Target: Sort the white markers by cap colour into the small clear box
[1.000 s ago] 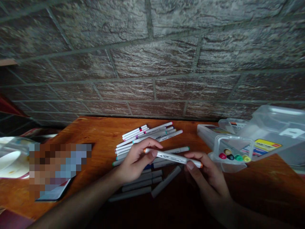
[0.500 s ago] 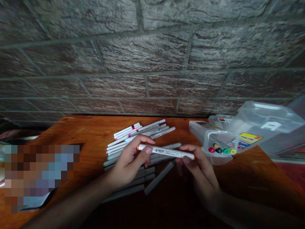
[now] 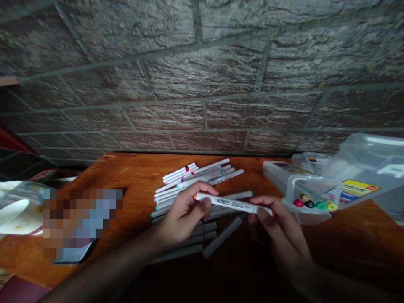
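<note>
Between both hands, a white marker (image 3: 232, 203) with orange ends is held nearly level above the table, its printed label facing me. My left hand (image 3: 186, 212) pinches the marker near its left end with thumb and forefinger. At the other end, my right hand (image 3: 280, 225) grips the orange tip between thumb and fingers. Beneath and behind them lies a spread of white markers (image 3: 210, 176) with caps in several colours, some hidden by my left hand. To the right, a clear plastic case (image 3: 285, 181) lies on its side with several markers in it, their coloured ends facing me.
A larger clear plastic box (image 3: 362, 168) with a yellow label stands at the right. A phone-like device (image 3: 74, 254), partly blurred out, lies at the left of the wooden table (image 3: 132, 168). White items (image 3: 19, 214) sit at the far left. A stone-block wall (image 3: 202, 84) rises behind.
The view has turned slightly left, so everything sits further right in the picture. Both hands keep hold of the same marker, which has barely changed its tilt.
</note>
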{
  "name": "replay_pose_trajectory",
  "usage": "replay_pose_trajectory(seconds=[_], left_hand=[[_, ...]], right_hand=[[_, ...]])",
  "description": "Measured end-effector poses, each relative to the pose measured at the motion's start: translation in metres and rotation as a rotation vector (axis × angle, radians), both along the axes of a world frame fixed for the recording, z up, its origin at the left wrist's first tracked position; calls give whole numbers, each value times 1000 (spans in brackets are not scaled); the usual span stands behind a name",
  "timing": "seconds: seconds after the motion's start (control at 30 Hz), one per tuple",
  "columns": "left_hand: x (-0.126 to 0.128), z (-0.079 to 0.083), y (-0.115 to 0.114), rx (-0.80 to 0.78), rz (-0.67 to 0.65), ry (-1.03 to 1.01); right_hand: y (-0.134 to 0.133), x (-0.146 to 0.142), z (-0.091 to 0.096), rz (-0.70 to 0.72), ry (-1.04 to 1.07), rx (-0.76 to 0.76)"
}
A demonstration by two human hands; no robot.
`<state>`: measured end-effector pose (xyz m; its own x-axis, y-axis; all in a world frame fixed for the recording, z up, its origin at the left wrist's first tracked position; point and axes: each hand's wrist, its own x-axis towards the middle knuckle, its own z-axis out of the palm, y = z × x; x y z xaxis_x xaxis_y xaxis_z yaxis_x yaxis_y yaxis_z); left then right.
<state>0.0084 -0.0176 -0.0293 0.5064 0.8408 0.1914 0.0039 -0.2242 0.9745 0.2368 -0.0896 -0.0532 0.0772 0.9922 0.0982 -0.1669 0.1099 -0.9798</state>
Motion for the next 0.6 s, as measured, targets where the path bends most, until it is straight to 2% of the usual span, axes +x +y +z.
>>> replay_pose_trajectory(seconds=[0.17, 0.33, 0.6], left_hand=[[3, 6, 3, -52, -3, -8], [6, 6, 3, -100, -13, -82], [6, -1, 1, -115, -32, -123]], right_hand=[[-2, 4, -7, 4, -109, 10], [0, 5, -6, 6, -183, 27], [1, 2, -4, -13, -104, 16]])
